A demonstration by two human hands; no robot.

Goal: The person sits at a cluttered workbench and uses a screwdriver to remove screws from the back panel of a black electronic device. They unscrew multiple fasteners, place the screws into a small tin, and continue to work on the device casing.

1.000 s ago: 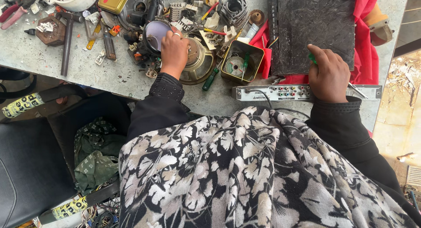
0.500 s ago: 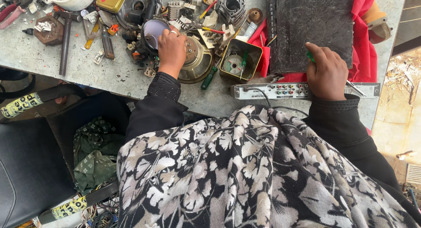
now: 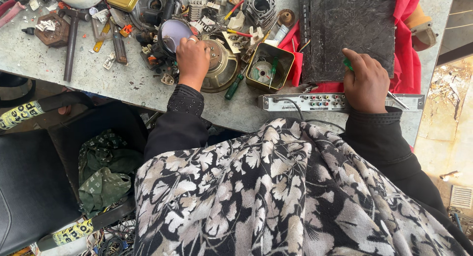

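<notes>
My left hand [image 3: 192,59], a ring on one finger, reaches among the clutter and rests on a round brass-coloured speaker frame [image 3: 222,69], its fingertips at a shiny round disc [image 3: 173,34]. Whether it grips anything is hidden. My right hand [image 3: 365,82] is closed around a green-handled tool [image 3: 348,65] whose metal tip [image 3: 398,100] pokes out to the right. It sits on the near edge of a black flat electronics box [image 3: 352,32], whose silver rear panel [image 3: 300,102] shows rows of round sockets.
A small open tin box [image 3: 270,66] with parts stands between the hands, a green screwdriver [image 3: 234,85] beside it. A hammer [image 3: 70,39], connectors and scraps crowd the grey table [image 3: 74,74]. Red cloth [image 3: 406,64] lies under the black box. A black chair [image 3: 29,187] stands at left.
My left hand has shifted slightly among the parts near the round disc. My right hand stays on the black box with the tool.
</notes>
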